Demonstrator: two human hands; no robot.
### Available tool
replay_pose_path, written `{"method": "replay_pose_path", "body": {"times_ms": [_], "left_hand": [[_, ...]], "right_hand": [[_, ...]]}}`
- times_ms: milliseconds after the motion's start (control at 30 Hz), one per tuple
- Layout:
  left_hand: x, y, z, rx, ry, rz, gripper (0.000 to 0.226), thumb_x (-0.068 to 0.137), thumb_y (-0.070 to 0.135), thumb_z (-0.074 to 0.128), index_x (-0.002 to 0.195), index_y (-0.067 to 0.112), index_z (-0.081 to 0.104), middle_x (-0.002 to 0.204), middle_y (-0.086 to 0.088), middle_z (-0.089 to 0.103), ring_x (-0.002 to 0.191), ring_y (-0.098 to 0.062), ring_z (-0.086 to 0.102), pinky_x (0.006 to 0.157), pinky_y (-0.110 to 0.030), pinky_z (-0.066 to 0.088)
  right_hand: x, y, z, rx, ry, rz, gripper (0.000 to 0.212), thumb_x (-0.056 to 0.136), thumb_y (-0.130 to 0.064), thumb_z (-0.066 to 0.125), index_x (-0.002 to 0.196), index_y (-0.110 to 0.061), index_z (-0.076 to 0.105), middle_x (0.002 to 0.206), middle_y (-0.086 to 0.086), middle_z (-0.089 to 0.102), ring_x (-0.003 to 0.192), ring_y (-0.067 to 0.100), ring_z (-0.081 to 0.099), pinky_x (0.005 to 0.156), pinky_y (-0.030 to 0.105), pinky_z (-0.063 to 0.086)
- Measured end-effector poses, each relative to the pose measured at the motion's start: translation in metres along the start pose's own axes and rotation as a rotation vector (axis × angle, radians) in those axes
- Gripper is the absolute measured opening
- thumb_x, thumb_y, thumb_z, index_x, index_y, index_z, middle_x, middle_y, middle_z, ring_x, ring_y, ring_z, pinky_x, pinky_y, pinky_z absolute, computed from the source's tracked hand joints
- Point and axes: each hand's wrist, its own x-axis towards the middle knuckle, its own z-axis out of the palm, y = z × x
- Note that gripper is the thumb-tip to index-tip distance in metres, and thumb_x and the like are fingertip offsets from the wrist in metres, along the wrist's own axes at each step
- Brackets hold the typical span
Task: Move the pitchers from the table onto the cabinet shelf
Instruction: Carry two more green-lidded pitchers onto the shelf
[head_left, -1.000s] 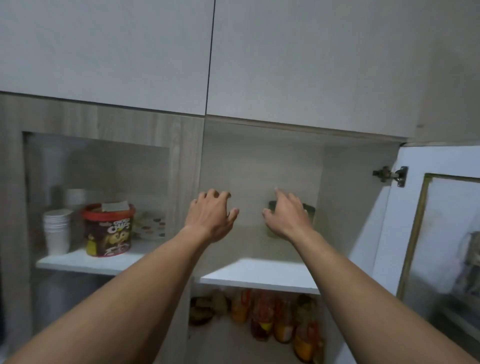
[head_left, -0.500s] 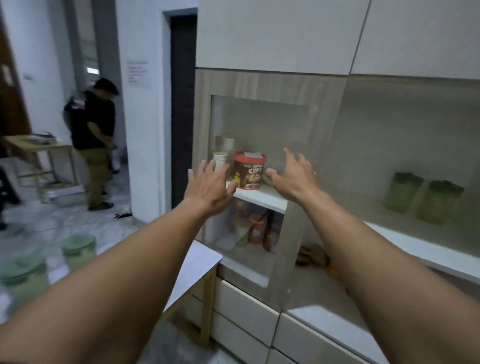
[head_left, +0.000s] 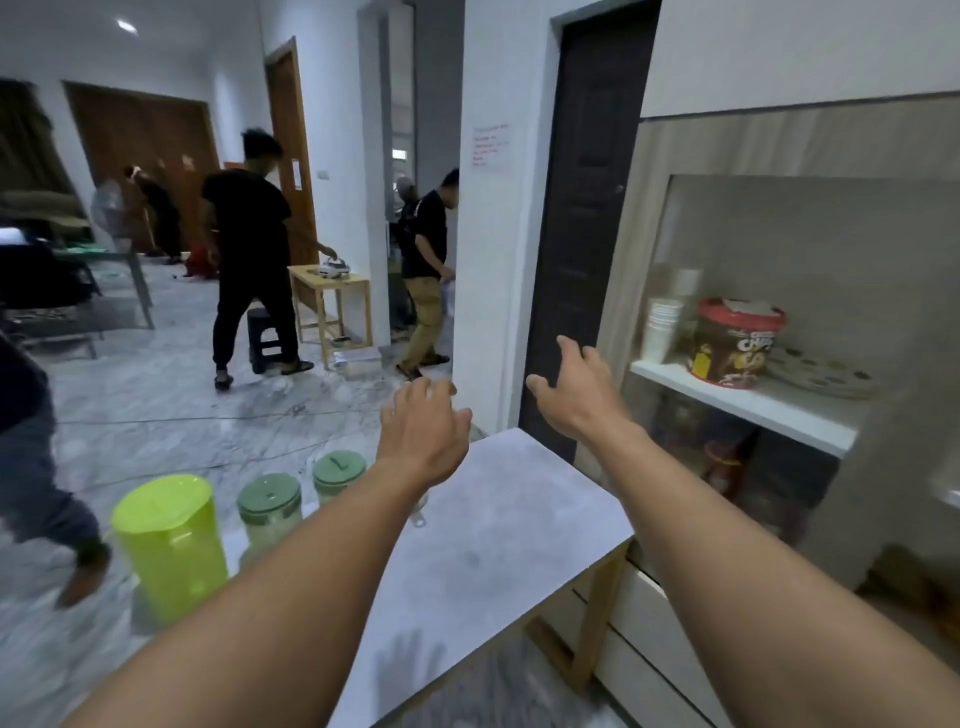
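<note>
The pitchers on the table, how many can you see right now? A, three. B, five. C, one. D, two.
A: three stand on the table: a lime green pitcher, a dark-lidded pitcher beside it, and a second dark-lidded pitcher partly behind the left hand. Both hands are empty, the right hand raised near the cabinet.

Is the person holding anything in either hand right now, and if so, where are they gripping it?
Nothing is held. The left hand and right hand are both open and empty, raised above the table; the lime pitcher stands untouched.
</note>
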Motion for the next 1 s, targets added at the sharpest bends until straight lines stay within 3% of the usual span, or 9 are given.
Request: {"method": "replay_pose_path", "body": {"times_ms": [200,533,667,833,1000], "left_hand": [[-0.001,-0.071,0.020,-0.032,-0.027,-0.175,0.047,0.096,0.044,0.042,0.137,0.019,0.044,0.142,-0.009,0.044,0.132,-0.032,0.037,0.106,-0.050,0.035],[0.018,-0.151,0.104,-0.067,-0.053,-0.470,0.056,0.095,0.039,0.045,0.145,0.014,0.035,0.145,-0.013,0.042,0.129,-0.035,0.042,0.104,-0.046,0.039],[0.031,-0.166,0.144,-0.218,-0.015,-0.654,0.062,0.095,0.036,0.051,0.147,0.011,0.029,0.147,-0.015,0.040,0.132,-0.035,0.040,0.104,-0.046,0.038],[0.045,-0.188,0.198,-0.379,0.038,-0.918,0.073,0.092,0.037,0.058,0.148,0.006,0.024,0.146,-0.017,0.036,0.128,-0.038,0.044,0.100,-0.046,0.041],[0.061,-0.211,0.242,-0.543,0.114,-1.137,0.073,0.087,0.043,0.065,0.142,0.010,0.030,0.144,-0.014,0.044,0.121,-0.037,0.053,0.096,-0.042,0.043]], "right_hand": [[0.021,-0.033,0.073,0.023,-0.112,-0.086,0.064,0.098,-0.037,0.051,0.153,-0.016,0.026,0.152,0.013,0.033,0.140,0.033,0.032,0.109,0.054,0.036],[0.080,-0.024,0.216,0.110,-0.287,-0.158,0.054,0.096,-0.029,0.055,0.145,-0.018,0.036,0.148,0.010,0.039,0.133,0.031,0.042,0.100,0.046,0.044],[0.104,-0.008,0.270,0.147,-0.368,-0.129,0.051,0.094,-0.026,0.055,0.140,-0.020,0.035,0.142,0.010,0.041,0.123,0.033,0.049,0.092,0.043,0.047],[0.125,0.015,0.335,0.164,-0.477,-0.082,0.056,0.092,-0.029,0.060,0.140,-0.019,0.032,0.140,0.011,0.040,0.124,0.035,0.049,0.094,0.044,0.048],[0.133,0.031,0.389,0.257,-0.470,0.020,0.059,0.089,-0.030,0.067,0.136,-0.018,0.033,0.136,0.012,0.048,0.119,0.035,0.054,0.091,0.043,0.049]]}}
